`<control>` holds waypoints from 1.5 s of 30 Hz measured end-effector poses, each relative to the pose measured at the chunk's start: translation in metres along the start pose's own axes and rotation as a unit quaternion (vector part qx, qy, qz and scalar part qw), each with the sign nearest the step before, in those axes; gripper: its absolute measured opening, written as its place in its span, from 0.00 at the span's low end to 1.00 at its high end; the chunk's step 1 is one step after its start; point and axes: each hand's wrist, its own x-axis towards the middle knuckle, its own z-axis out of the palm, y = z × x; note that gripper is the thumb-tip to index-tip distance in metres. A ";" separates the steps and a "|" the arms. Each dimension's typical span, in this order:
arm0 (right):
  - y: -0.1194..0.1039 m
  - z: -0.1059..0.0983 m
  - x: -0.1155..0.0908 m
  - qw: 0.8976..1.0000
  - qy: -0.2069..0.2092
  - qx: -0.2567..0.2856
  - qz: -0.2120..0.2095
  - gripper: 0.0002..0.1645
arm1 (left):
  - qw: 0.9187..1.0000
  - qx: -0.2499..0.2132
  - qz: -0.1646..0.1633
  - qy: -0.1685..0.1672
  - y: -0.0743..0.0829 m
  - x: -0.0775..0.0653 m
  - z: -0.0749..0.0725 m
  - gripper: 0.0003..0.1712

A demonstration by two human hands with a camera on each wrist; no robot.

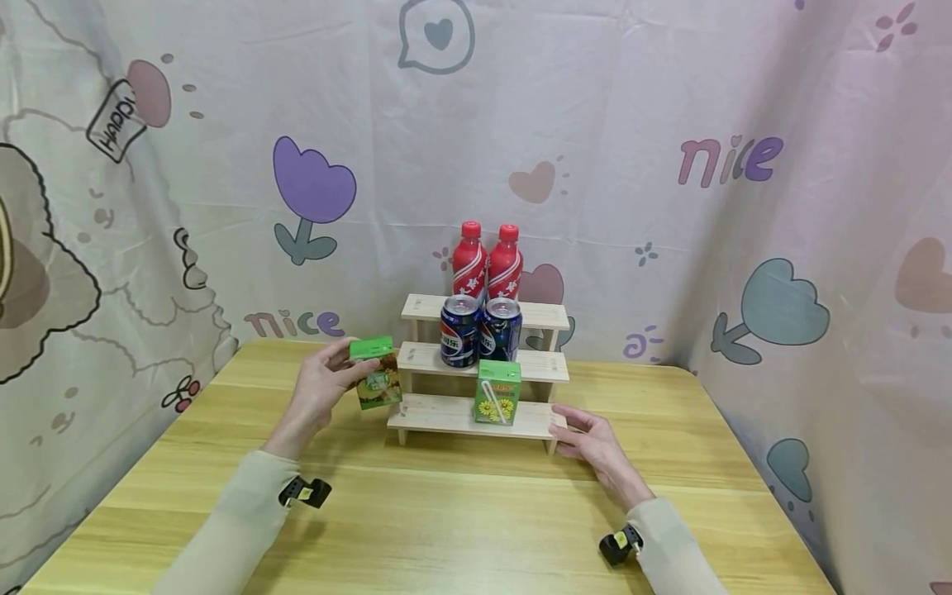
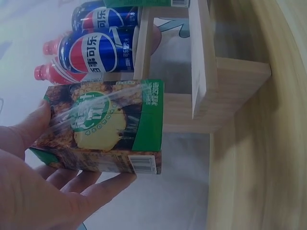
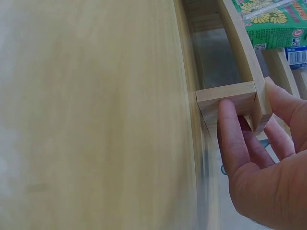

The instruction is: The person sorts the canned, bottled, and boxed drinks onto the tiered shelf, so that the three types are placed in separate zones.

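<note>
My left hand (image 1: 316,392) holds a green-topped juice box (image 1: 378,387) off the left end of a three-step wooden display shelf (image 1: 435,411). In the left wrist view the juice box (image 2: 103,122) shows a pineapple picture, with the thumb on one side and the fingers on the other. At the shelf's right end, my right hand (image 1: 597,450) grips the corner of the lowest step. The right wrist view shows its thumb over the board and fingers against the leg (image 3: 228,93). A green drink carton (image 1: 497,393) with yellow flowers and a straw stands on the lowest step.
Two blue Pepsi cans (image 1: 459,332) stand side by side on the middle step. Two red bottles (image 1: 469,263) are on the top step behind them. The shelf stands on a wood-grain table (image 1: 446,512), with a printed curtain (image 1: 595,107) behind.
</note>
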 end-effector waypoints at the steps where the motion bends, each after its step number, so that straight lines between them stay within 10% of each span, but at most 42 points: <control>1: 0.000 0.000 0.000 1.000 0.000 -0.001 0.000 0.32 | 1.000 -0.001 0.002 -0.006 0.000 0.000 0.001 0.32; 45: 0.000 0.001 0.000 1.000 0.002 0.006 0.007 0.34 | 0.994 0.022 0.047 -0.097 -0.010 0.006 0.099 0.31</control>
